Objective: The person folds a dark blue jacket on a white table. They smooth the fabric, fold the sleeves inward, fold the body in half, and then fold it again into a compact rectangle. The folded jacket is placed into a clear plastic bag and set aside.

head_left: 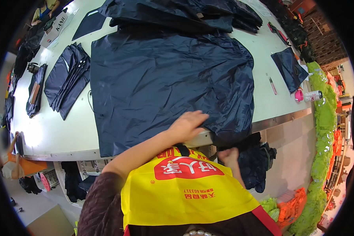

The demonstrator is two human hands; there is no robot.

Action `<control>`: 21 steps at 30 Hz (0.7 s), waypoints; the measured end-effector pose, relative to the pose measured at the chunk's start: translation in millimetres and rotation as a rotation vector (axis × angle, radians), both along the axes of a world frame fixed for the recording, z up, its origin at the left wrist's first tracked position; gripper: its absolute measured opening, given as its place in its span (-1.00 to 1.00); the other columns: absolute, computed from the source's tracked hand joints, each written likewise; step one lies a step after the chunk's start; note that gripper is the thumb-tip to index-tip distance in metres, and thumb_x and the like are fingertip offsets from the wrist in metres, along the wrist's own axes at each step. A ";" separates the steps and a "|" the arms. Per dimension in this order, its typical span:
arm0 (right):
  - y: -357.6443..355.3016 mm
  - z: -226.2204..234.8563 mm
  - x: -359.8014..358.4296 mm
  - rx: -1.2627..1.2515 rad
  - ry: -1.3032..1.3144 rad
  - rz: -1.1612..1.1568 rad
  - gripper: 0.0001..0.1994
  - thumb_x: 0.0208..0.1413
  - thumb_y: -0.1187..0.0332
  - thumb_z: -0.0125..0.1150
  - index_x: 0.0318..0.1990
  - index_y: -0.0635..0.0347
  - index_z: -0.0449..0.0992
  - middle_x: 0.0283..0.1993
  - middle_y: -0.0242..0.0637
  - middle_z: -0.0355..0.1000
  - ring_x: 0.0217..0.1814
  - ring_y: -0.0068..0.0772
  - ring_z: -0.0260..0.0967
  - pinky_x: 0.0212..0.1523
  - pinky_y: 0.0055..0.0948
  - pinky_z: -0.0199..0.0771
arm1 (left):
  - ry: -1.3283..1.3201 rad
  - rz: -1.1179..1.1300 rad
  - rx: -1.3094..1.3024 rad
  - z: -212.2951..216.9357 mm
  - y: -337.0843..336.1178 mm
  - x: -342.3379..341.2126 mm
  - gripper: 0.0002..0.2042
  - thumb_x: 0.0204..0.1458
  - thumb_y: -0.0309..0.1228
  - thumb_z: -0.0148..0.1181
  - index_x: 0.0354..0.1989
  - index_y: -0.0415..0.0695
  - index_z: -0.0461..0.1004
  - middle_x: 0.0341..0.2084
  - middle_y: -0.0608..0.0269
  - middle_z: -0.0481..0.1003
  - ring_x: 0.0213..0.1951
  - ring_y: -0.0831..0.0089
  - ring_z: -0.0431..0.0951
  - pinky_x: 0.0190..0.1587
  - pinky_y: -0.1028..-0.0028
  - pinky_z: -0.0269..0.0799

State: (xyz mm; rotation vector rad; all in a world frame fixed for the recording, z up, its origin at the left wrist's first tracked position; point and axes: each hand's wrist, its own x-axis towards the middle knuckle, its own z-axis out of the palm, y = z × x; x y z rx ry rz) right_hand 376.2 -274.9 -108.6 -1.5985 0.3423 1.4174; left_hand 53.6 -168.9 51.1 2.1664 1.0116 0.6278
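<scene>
While L hand (187, 124) lies outstretched over 1 dk-blue cloth (167, 82), R hand (229, 156) looks curled, grip unclear.

Before us on our white flat-topped desk (263, 70): broad navy fabric sheet (165, 86) | left of it: folded navy fabric bundle (68, 80) | right: slender pink pen-shaped tool (272, 85)

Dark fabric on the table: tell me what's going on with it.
A person in a yellow apron has the dark fabric spread, wrinkled, across a white table. Of the hands, the left hand lies over its near part, fingers extended; the right hand is by the near table edge, its grip unclear. More dark fabric is heaped at the far side, and folded dark pieces lie to the left.
</scene>
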 end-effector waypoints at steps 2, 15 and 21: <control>-11.5 -21.4 -42.6 0.071 0.632 -0.037 -0.50 0.15 -0.02 -0.08 0.03 0.21 0.39 0.16 0.08 0.24 0.22 -0.10 0.20 0.24 0.05 0.12 | 0.047 -0.181 0.129 -24.5 1.8 38.2 -0.49 0.00 -0.27 0.16 0.15 -0.16 0.29 0.14 0.01 0.30 0.25 0.15 0.20 0.25 0.14 0.09; 30.1 194.1 -113.3 1.031 -0.617 0.220 -0.68 0.15 0.42 0.02 0.05 0.36 0.35 0.12 -0.07 0.32 0.14 -0.25 0.29 0.19 -0.21 0.25 | 0.041 -0.381 0.030 -60.2 20.6 51.5 -0.38 -0.06 -0.08 0.17 0.18 -0.08 0.29 0.27 0.07 0.15 0.33 0.15 0.04 0.33 0.15 -0.11; 77.7 171.1 -157.9 1.045 -1.651 1.232 -0.42 -0.23 0.54 0.18 0.09 0.25 0.29 -0.16 -0.01 0.35 -0.07 0.04 0.29 -0.09 -0.21 0.37 | 0.154 -0.345 0.014 -49.1 -2.9 36.6 -0.34 0.02 0.05 0.00 0.15 -0.25 0.25 0.14 -0.10 0.27 0.26 0.05 0.13 0.33 0.19 -0.15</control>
